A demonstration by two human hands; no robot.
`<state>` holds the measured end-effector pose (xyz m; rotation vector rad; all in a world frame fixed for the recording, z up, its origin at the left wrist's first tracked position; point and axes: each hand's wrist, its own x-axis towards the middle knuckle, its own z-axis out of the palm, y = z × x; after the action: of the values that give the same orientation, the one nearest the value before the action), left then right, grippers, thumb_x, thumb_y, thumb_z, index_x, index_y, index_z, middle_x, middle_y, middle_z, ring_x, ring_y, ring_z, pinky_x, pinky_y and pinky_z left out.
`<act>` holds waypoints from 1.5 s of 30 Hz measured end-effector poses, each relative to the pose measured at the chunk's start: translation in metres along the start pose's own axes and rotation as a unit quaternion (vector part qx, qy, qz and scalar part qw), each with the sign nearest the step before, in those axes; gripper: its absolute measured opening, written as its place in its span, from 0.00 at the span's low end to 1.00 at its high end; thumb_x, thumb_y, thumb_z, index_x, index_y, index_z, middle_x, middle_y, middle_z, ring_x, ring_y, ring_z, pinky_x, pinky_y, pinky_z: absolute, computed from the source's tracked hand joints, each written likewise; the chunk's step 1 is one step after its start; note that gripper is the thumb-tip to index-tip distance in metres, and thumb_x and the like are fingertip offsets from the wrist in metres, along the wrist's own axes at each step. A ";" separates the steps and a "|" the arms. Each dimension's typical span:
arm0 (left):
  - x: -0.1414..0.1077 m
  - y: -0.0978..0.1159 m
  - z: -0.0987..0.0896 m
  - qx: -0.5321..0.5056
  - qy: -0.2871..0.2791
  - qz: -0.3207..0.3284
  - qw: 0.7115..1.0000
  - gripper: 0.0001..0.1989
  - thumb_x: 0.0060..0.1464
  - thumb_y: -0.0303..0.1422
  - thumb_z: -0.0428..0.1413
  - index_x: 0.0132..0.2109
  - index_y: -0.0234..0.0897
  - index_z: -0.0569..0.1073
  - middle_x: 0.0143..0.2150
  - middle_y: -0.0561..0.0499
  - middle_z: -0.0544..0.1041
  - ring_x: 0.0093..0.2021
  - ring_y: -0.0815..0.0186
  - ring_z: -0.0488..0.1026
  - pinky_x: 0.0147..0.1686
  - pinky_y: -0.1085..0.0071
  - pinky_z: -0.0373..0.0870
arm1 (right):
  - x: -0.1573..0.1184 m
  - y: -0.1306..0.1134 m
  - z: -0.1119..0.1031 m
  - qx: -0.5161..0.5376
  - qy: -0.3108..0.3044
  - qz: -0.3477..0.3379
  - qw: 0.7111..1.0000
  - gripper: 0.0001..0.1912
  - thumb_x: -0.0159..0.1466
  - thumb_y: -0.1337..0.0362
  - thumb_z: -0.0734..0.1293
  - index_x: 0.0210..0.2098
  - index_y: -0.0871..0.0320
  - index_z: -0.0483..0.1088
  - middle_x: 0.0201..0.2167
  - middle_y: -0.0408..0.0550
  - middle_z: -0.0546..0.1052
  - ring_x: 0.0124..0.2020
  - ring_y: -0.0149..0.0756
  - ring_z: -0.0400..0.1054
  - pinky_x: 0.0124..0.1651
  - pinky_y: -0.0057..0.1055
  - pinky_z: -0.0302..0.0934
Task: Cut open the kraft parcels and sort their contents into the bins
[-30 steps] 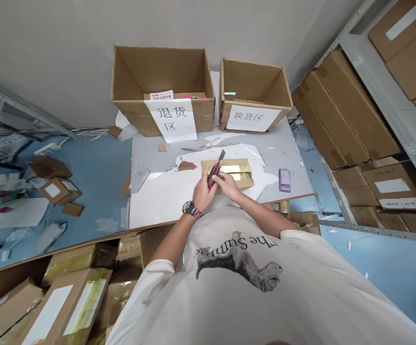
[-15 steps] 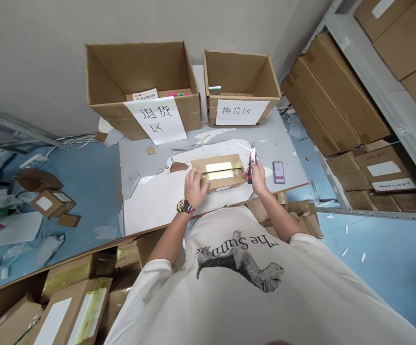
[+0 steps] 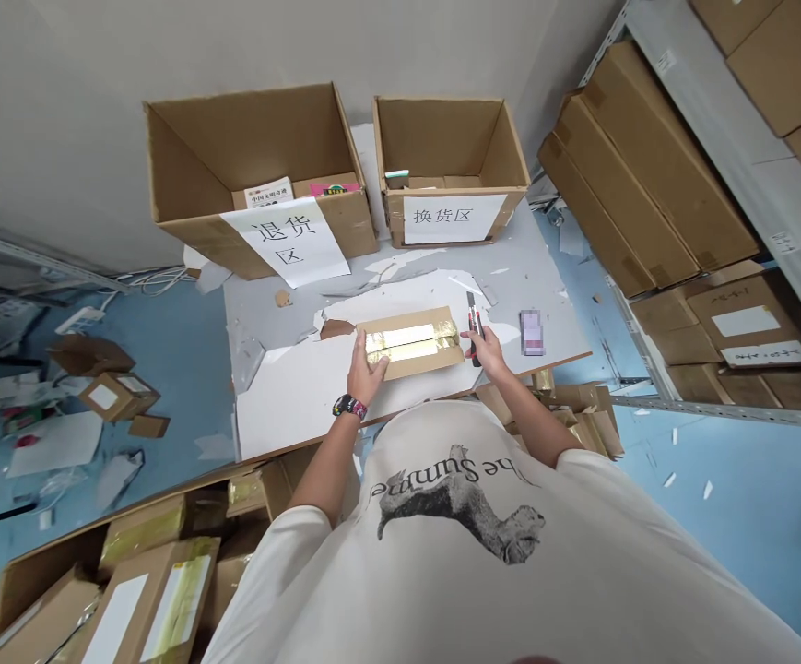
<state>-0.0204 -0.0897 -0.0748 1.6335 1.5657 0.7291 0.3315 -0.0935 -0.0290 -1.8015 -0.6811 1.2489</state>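
Observation:
A small cardboard box [image 3: 414, 361] with a white label and shiny yellowish tape lies on the white-covered table. A dark seam runs lengthwise through the label and tape. My left hand [image 3: 367, 367] grips the box's left end, thumb at its near edge and fingers along the end. Just off the box's right end, my right hand [image 3: 488, 352] is closed around a red and black utility knife [image 3: 475, 323], its blade end pointing away from me. Some of the right fingers reach toward the box; whether they touch it I cannot tell.
Two large open cartons with paper signs, the left carton [image 3: 196, 235] and the right carton [image 3: 497, 235], stand at the table's back. A phone [image 3: 531, 332] lies right of the knife. Taped parcels [image 3: 158, 572] fill a bin at lower left. Shelving [image 3: 732, 111] holds boxes at right.
My left hand has shifted from the box's upper left corner to grip its left end. The box now faces up more toward me. The knife has tilted slightly left in my right hand.

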 end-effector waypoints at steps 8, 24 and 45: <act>-0.006 -0.001 0.004 -0.036 0.029 -0.027 0.999 0.49 0.76 0.59 0.59 0.91 0.42 0.55 0.90 0.35 0.59 0.90 0.43 0.56 0.87 0.44 0.58 | 0.016 -0.003 0.010 -0.034 -0.035 0.007 0.999 0.28 0.61 0.44 0.83 0.39 0.49 0.65 0.28 0.33 0.73 0.21 0.30 0.69 0.23 0.26 0.64; 0.033 -0.002 0.002 -0.113 0.076 -0.174 0.975 0.39 0.73 0.55 0.62 0.83 0.47 0.72 0.74 0.42 0.83 0.77 0.39 0.76 0.80 0.45 0.68 | 0.047 -0.017 0.019 -0.079 -0.089 0.025 0.993 0.28 0.60 0.45 0.87 0.44 0.52 0.73 0.30 0.35 0.77 0.20 0.28 0.69 0.22 0.26 0.66; 0.034 -0.025 0.012 -0.215 0.089 -0.088 0.968 0.42 0.70 0.48 0.66 0.84 0.44 0.65 0.81 0.35 0.74 0.79 0.45 0.74 0.82 0.43 0.68 | 0.051 -0.024 0.006 -0.026 -0.097 0.013 0.995 0.27 0.59 0.42 0.86 0.40 0.53 0.75 0.25 0.35 0.73 0.18 0.29 0.65 0.19 0.27 0.61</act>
<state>-0.0217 -0.0582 -0.1055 1.1231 1.5194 1.0571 0.3449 -0.0385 -0.0340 -1.7498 -0.8075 1.4488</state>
